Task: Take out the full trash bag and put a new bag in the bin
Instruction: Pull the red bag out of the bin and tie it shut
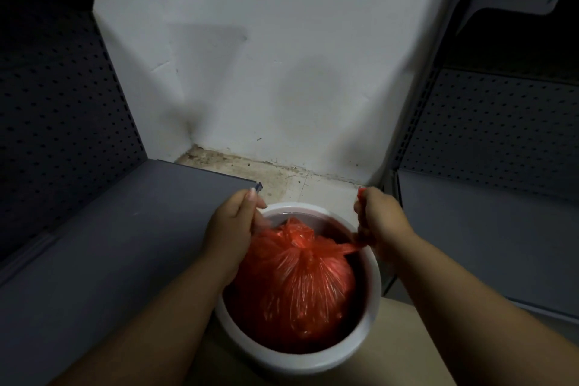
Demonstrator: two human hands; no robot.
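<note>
A full red trash bag [300, 282] sits inside a round white bin [366, 332] on the floor below me. Its top is gathered into a knot near the bin's middle. My left hand [232, 226] is closed on one red strip of the bag at the bin's left rim. At the right rim, my right hand [379, 216] grips the other strip, which is stretched taut from the knot. Both strips are pulled outward, away from each other. No new bag is in view.
Grey metal shelving with perforated back panels stands on both sides: a low shelf [103, 244] at the left, another [488, 229] at the right. A white wall [282, 72] is ahead, with a dirty strip of floor [250, 169] at its foot.
</note>
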